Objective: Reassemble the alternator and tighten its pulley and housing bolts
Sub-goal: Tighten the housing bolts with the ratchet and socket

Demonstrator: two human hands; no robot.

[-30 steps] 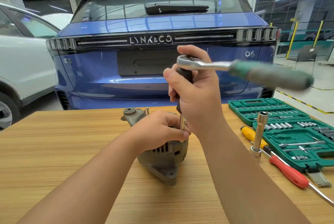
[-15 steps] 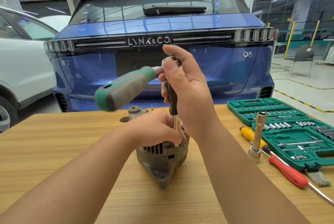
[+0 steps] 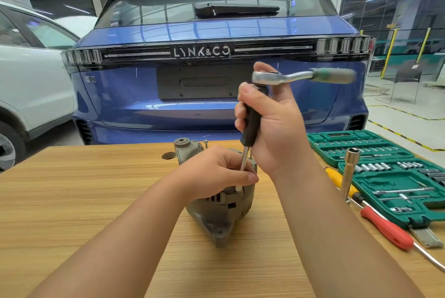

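At the centre of the frame the grey alternator [image 3: 220,211] stands on the wooden table [image 3: 72,201]. The left hand [image 3: 216,172] curls over its top, fingers closed round the housing and against the thin steel shaft of the extension driver [image 3: 250,126]. The right hand [image 3: 272,124] grips that driver's black handle, fingers wrapped round it, thumb up. On top of the driver sits the ratchet [image 3: 301,76], its green grip pointing to the right and blurred. The driver's tip meets the alternator just below the left fingers; the bolt itself is hidden.

At the right edge lies an open green socket case [image 3: 390,177] with rows of sockets. Just in front of it a long socket [image 3: 349,172] stands upright, beside a yellow-handled screwdriver [image 3: 337,177] and a red-handled screwdriver [image 3: 387,228] lying flat. A small dark disc [image 3: 168,155] lies on the table left of the alternator.

Behind the table, filling the upper middle, is the rear of a blue car [image 3: 192,110] badged LYNK&CO. A white car [image 3: 29,81] stands at the left. The room is a garage with ceiling strip lights and yellow-black floor markings at the right.
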